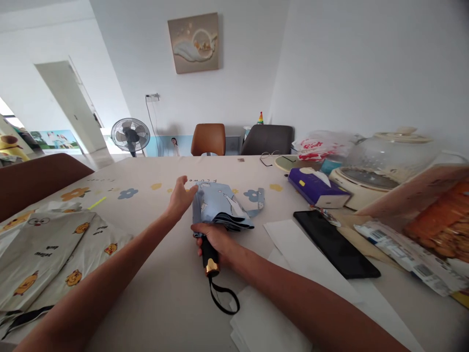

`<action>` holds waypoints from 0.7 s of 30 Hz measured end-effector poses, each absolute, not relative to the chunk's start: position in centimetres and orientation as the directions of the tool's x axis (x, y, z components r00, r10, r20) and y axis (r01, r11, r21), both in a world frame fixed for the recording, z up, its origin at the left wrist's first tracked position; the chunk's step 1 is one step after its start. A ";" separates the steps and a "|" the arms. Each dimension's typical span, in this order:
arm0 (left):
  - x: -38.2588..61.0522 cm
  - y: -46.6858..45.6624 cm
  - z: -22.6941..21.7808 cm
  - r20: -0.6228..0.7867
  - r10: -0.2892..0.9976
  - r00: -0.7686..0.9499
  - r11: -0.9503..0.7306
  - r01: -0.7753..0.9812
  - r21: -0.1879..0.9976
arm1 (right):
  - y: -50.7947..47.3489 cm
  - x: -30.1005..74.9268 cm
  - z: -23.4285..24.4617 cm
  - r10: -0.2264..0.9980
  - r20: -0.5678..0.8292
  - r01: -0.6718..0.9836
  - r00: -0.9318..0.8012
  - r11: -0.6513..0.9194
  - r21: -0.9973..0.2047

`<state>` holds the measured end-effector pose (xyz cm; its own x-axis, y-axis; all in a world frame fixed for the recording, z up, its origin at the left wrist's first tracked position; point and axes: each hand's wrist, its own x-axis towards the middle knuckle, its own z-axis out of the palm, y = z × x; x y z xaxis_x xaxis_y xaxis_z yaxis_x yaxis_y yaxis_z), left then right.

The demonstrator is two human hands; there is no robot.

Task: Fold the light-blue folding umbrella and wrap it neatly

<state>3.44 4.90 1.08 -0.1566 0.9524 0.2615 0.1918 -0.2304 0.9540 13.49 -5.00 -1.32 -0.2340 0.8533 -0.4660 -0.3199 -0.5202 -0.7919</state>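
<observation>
A folding umbrella (220, 200) with light blue printed fabric lies over the table, its canopy collapsed and its dark pleats showing at the near right edge. Its black handle (209, 252) ends in a gold cap with a black wrist loop (234, 298) and points toward me. My right hand (216, 239) is wrapped around the umbrella where canopy and handle meet. Beside the canopy's far left edge, my left hand (182, 198) has its fingers apart, the thumb at or close to the fabric. The umbrella's fastening strap (260, 200) sticks out loose on the right.
A white apron-like cloth with yellow ducks (69, 249) lies at left. On the right are white paper sheets (311, 249), a black phone (333, 242), a purple tissue box (315, 188), glasses (269, 159), a glass-lidded pot (384, 161) and packaged food (439, 220). Chairs (208, 139) stand beyond the table.
</observation>
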 end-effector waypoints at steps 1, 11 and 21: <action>3.9 4.0 1.5 0.364 0.928 -0.077 -0.336 0.245 0.909 | -5.0 13.4 -1.2 0.849 -0.473 -0.299 -0.233 -0.526 -0.796; 6.5 -3.1 4.7 0.463 0.655 0.597 -0.755 0.526 0.391 | -6.4 12.8 0.1 0.860 -0.479 -0.154 -0.174 -0.504 -0.850; 5.9 -3.4 5.3 0.330 0.741 0.585 -0.667 0.583 0.463 | -6.6 12.5 -0.3 0.883 -0.430 -0.127 -0.191 -0.456 -0.881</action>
<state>5.90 -3.43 5.28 0.5851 0.7407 0.3303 0.5833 -0.6673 0.4632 12.53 -6.63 -0.31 -0.1907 0.8825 -0.4298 -0.1270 -0.4564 -0.8807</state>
